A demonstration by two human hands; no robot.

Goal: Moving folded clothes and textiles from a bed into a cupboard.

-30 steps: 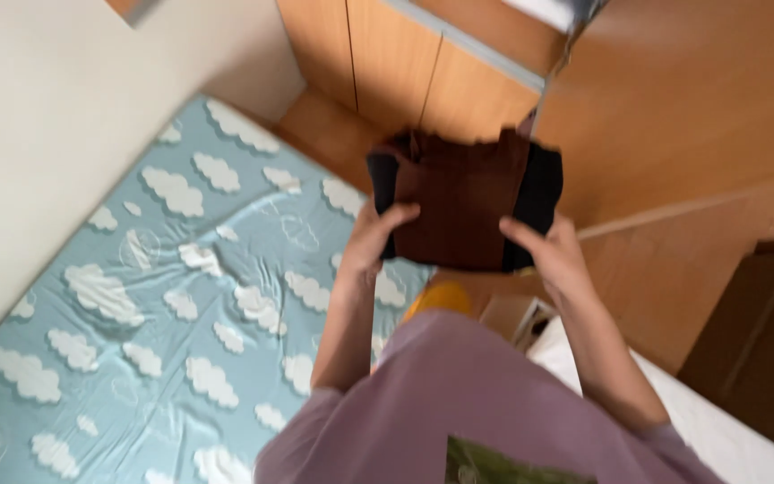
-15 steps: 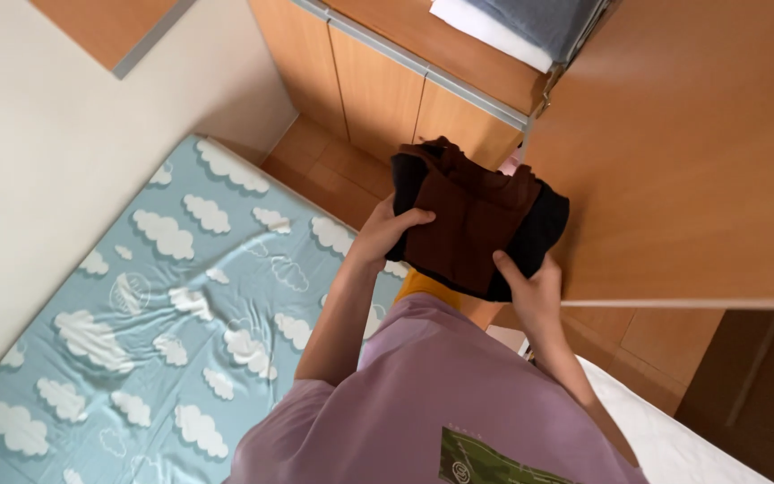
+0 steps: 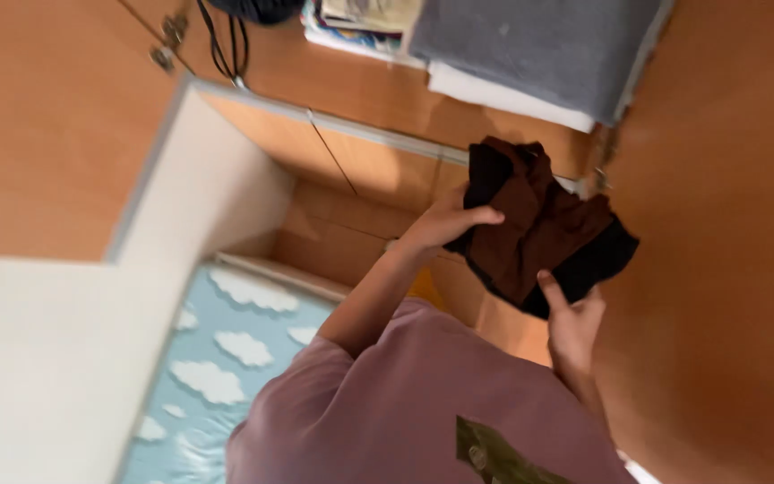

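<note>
Both my hands hold a folded dark brown and black garment (image 3: pixel 537 224) up in front of an open wooden wardrobe. My left hand (image 3: pixel 448 220) grips its left edge, thumb on top. My right hand (image 3: pixel 573 321) supports it from below at the lower right corner. The garment is raised toward a wardrobe shelf (image 3: pixel 378 94) that carries a folded grey cloth (image 3: pixel 530 40) on a white one (image 3: pixel 503 94).
An open wardrobe door (image 3: pixel 718 269) stands close on the right. Closed lower cabinet doors (image 3: pixel 378 166) are behind the garment. A black cable (image 3: pixel 221 49) hangs at the upper left. A bed with a blue cloud-pattern sheet (image 3: pixel 226 358) lies lower left beside a white wall (image 3: pixel 38 358).
The view has tilted upward and the garment has been lifted higher, from over the bed's end toward the wardrobe shelf. Both hands have kept their hold.
</note>
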